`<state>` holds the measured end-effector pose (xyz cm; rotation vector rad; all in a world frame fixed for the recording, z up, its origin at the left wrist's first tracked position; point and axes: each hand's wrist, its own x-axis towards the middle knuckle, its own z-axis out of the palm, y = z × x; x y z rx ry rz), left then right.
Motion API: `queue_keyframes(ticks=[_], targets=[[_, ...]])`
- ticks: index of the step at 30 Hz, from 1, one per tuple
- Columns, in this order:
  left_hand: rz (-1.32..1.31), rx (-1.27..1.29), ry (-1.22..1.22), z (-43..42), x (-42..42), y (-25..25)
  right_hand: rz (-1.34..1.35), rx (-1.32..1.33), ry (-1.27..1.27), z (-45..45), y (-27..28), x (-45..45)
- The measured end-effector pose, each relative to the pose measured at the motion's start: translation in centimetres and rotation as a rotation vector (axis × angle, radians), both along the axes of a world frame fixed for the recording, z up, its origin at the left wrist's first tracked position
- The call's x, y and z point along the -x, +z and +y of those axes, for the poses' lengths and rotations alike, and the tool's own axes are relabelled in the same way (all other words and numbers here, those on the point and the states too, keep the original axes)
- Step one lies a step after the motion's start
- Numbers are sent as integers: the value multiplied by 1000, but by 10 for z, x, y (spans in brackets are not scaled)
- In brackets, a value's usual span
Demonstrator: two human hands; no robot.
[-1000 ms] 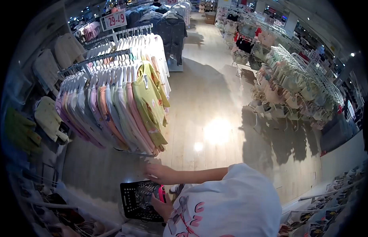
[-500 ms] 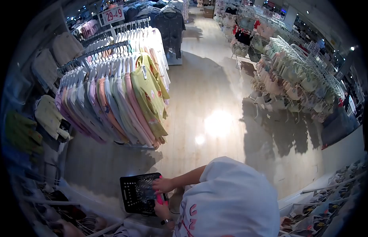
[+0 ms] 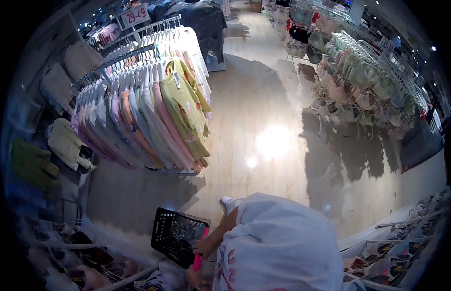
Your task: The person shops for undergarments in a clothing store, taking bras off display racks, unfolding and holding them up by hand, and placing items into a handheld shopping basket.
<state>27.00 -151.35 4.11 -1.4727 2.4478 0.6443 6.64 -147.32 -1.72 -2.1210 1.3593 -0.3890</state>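
Note:
A black plastic basket with holes in its walls stands tilted at the lower middle, holding clear, shiny items too blurred to name. Its bright pink handle is raised along the right side. My right hand is closed around this handle near its middle. Just below the handle's lower end is my left hand; its fingers are blurred and partly cut off from sight, so I cannot tell whether it touches anything.
A rack of pastel long-sleeved tops stands ahead on the left. Bras hang on a rack to the right. Low shelves of bras line the near right, with more bras at the near left. Pale wood floor runs between the racks.
The basket has shifted slightly right and tilted. My right hand has moved down onto the pink handle, while my left hand has slid lower, off the handle's middle. The view has shifted slightly.

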Motion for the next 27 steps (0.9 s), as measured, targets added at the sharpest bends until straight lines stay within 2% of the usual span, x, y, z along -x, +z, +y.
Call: queue_keyframes(ticks=[2,3,7,11,27], targets=[[-85,-149,25,-13,-16,-25,-13,-115,56,-3,-1,12],[27,-213,82,5,-2,33,13,-154,20,3,-9,30],[18,-141,51,10,-1,39,118,-328,-193,33,-34,117],[0,-101,35,10,3,35,146,-391,-310,43,-49,156],[-9,-81,15,10,8,36,150,-443,-438,54,-61,188]])
